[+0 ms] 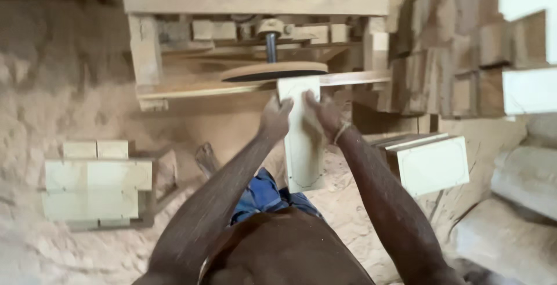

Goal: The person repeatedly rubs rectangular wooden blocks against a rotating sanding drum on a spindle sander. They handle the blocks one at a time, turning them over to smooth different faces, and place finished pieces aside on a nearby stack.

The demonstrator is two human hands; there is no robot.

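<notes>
Two hands on one pale wooden board (303, 145): left hand (275, 118) clamped on its left edge near the top, right hand (322, 115) clamped on the right edge at the same height; board held upright, upper end pressed against or just under the rim of a flat round sanding disc (274, 71) on a vertical steel shaft (270, 46); whether touching or a hair apart, impossible to tell. Pencilled outline with rounded corners visible at the lower end of the board, corners there still square; so shaping judged under way at the top end, lower end left to do. Several marked blanks (93, 189) stacked to the left, uncut by the look of them; another marked blank (434, 165) on a stack to the right, outline drawn, corners square; most of the batch judged still ahead.

No proper worktop; only a rough timber frame (255, 3) carrying the disc, with a thin plank shelf (197, 92) beneath it. Floor (35, 122) buried in pale sawdust, heaped high at the left; stacked brown wood blocks (458, 58) along the right wall; thick pale logs (522, 215) lying at lower right; bright light from an opening at upper right.
</notes>
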